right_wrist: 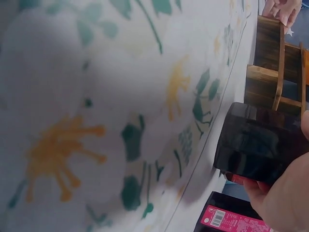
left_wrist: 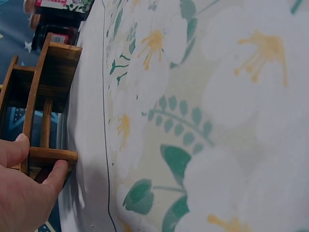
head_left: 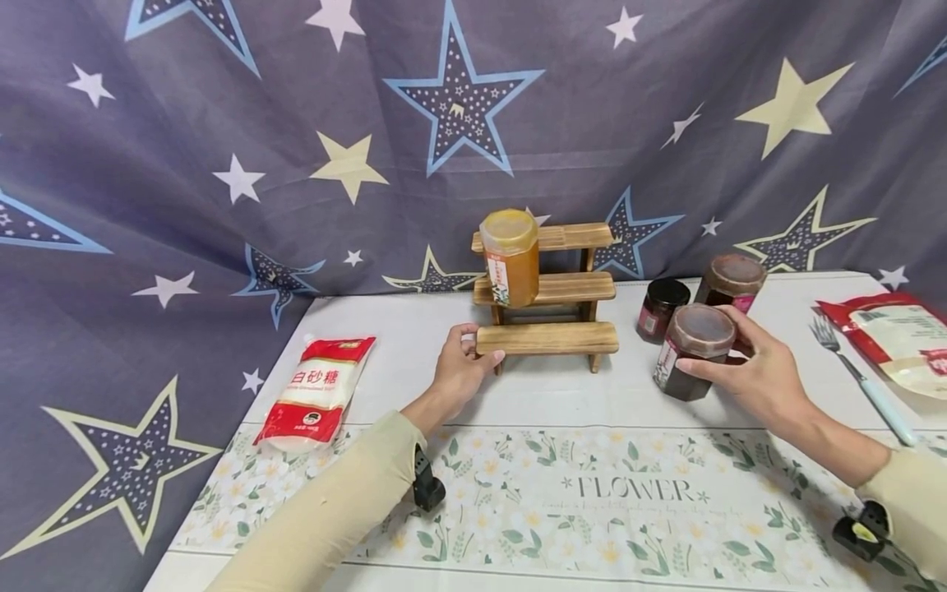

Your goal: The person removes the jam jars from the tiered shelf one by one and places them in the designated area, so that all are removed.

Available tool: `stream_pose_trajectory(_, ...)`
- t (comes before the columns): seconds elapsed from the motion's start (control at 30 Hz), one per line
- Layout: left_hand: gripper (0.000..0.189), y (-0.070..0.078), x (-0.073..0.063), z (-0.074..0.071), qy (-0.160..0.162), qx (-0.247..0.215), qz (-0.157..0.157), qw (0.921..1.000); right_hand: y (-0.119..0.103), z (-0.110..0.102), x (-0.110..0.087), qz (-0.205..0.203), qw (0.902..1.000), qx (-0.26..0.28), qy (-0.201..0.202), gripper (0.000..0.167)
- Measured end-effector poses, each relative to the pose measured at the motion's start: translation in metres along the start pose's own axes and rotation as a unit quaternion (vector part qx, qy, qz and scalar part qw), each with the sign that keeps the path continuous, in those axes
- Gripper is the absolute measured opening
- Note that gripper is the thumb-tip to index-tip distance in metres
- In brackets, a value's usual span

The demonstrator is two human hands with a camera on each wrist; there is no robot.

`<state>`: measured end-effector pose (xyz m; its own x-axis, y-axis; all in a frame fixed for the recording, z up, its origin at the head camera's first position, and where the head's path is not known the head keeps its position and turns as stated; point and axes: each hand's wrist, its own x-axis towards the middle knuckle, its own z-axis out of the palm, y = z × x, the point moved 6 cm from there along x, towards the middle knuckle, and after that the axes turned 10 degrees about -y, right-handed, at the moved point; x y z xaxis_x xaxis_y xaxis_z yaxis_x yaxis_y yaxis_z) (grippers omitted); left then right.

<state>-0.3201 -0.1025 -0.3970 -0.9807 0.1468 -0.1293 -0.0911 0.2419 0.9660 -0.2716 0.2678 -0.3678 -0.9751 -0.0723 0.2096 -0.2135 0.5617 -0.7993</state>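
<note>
Fingers of the right hand (head_left: 765, 374) clamp a dark faceted jar (head_left: 688, 362), roughly upright, right of the brown wooden three-step shelf (head_left: 551, 339), towards the white table's right edge; the left hand (head_left: 456, 372) grips the lowest step's left end.

Near-black jar (head_left: 691, 372), brown wood-grained stand (head_left: 547, 338), amber jar (head_left: 521, 267); grey-purple star-patterned curtain (head_left: 281, 90), white floral tablecloth (head_left: 518, 524), red-and-white bag (head_left: 316, 388)
</note>
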Motion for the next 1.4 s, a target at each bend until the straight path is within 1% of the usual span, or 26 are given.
stream_pose_trajectory(0.13, 0.061, 0.0, 0.0, 0.0, 0.0, -0.001, 0.001, 1.0, 0.0, 0.001, 0.0, -0.016, 0.9999, 0.0, 0.001, 0.074)
stream_pose_trajectory(0.23, 0.06, 0.0, 0.0, 0.0, -0.001, -0.001, 0.002, 1.0, 0.0, 0.001, 0.0, -0.032, 0.9995, -0.004, 0.0, 0.078)
stream_pose_trajectory(0.37, 0.061, 0.0, 0.0, 0.0, -0.002, 0.001, -0.001, 1.0, -0.002, 0.001, 0.0, -0.041, 0.9988, -0.017, -0.021, 0.086)
stream_pose_trajectory(0.47, 0.061, 0.0, 0.0, 0.0, -0.003, -0.001, -0.001, 1.0, -0.008, -0.001, 0.001, -0.043, 0.9979, -0.033, -0.036, 0.092)
stream_pose_trajectory(0.53, 0.061, 0.0, 0.0, 0.001, -0.004, -0.002, 0.0, 1.0, -0.014, -0.004, 0.003, -0.05, 0.9972, -0.041, -0.037, 0.095)
stream_pose_trajectory(0.63, 0.06, 0.0, 0.0, 0.001, -0.002, 0.0, 0.001, 1.0, -0.026, -0.011, 0.008, -0.072, 0.9964, -0.039, -0.021, 0.095)
stream_pose_trajectory(0.7, 0.06, 0.0, 0.0, 0.001, 0.0, 0.003, 0.0, 1.0, -0.036, -0.017, 0.013, -0.078, 0.9962, -0.035, -0.017, 0.094)
stream_pose_trajectory(0.83, 0.06, 0.0, 0.0, 0.0, 0.005, 0.006, -0.004, 1.0, -0.059, -0.027, 0.027, -0.064, 0.9974, -0.015, -0.029, 0.095)
stream_pose_trajectory(0.93, 0.059, -0.001, 0.0, -0.001, 0.006, 0.008, -0.003, 1.0, -0.077, -0.029, 0.037, -0.05, 0.9977, -0.001, -0.045, 0.095)
stream_pose_trajectory(1.0, 0.059, -0.001, 0.0, -0.001, 0.006, 0.008, -0.002, 1.0, -0.089, -0.026, 0.043, -0.05, 0.9974, 0.001, -0.051, 0.096)
stream_pose_trajectory(1.1, 0.059, 0.0, 0.0, -0.001, 0.006, 0.009, -0.001, 0.9999, -0.105, -0.016, 0.05, -0.055, 0.9961, 0.008, -0.068, 0.098)
stream_pose_trajectory(1.27, 0.057, 0.0, 0.0, 0.0, 0.005, 0.01, 0.003, 0.9999, -0.128, 0.008, 0.059, -0.059, 0.9937, 0.022, -0.092, 0.1)
stream_pose_trajectory(1.4, 0.057, 0.0, 0.001, 0.0, 0.007, 0.011, 0.007, 0.9999, -0.145, 0.028, 0.072, -0.062, 0.9921, 0.04, -0.101, 0.099)
